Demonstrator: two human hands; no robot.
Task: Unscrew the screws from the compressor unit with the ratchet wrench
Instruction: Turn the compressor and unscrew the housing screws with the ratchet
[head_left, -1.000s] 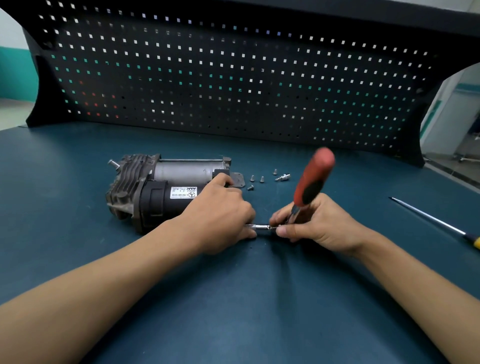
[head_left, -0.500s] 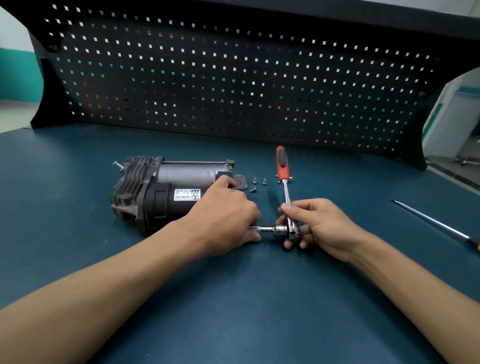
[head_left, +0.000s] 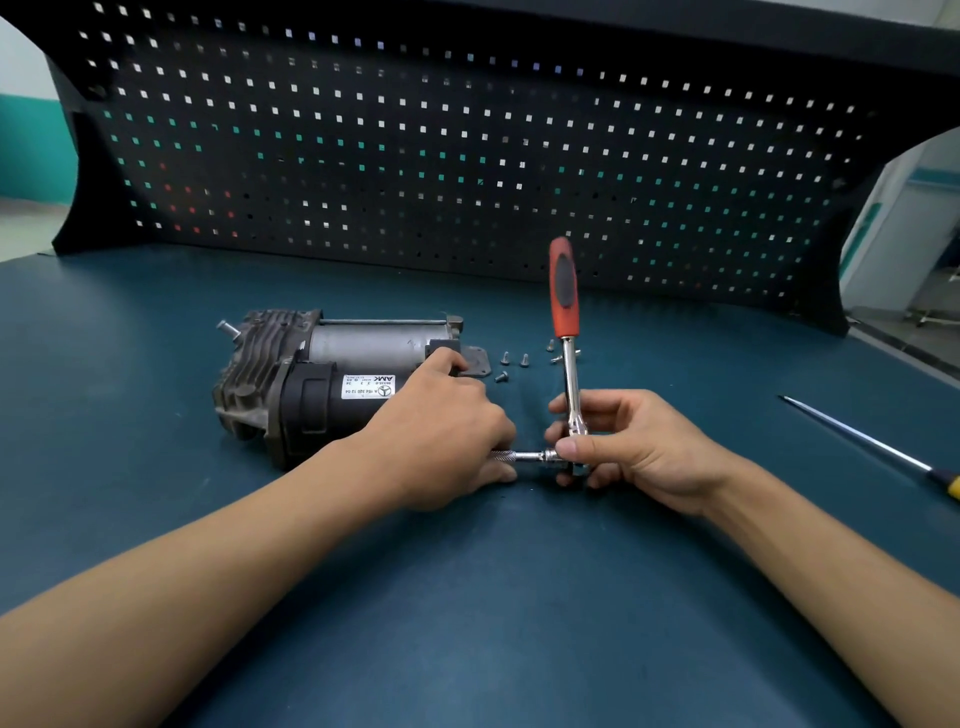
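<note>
The grey and black compressor unit (head_left: 317, 379) lies on its side on the blue bench top, left of centre. My left hand (head_left: 441, 436) rests over its right end and pinches the knurled extension bar (head_left: 524, 456). My right hand (head_left: 623, 447) grips the head of the ratchet wrench (head_left: 569, 364), whose red and black handle points away from me toward the pegboard. The bar's tip and the screw it meets are hidden under my left hand. Several loose screws (head_left: 511, 364) lie on the bench just right of the compressor's flange.
A long screwdriver (head_left: 862, 441) with a yellow and black handle lies on the bench at the right. A black pegboard (head_left: 467, 156) stands across the back. The blue bench top (head_left: 467, 597) stretches toward me between my forearms.
The ratchet handle has swung from leaning right and toward me to pointing away at the pegboard. My right hand shifted its grip on the ratchet head. My left hand stayed put.
</note>
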